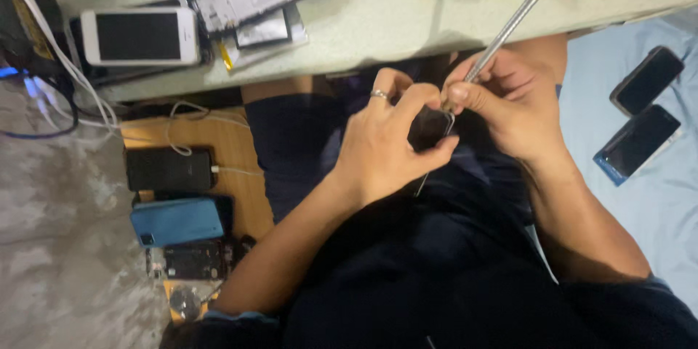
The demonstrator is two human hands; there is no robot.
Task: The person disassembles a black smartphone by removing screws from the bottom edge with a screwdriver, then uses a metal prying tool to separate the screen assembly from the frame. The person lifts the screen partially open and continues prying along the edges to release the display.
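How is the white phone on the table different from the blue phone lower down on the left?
The white phone lies screen up on the pale table; the blue phone lies back up, camera showing, on a wooden surface. The white one sits higher in view, the blue one lower. Both lie flat, untouched by the hands.

Glossy black glass on the small phone. Brushed metal tool shaft, dully shining. Smooth, matt pale bench far off. Bare wooden board at left. Soft blue cloth at right.
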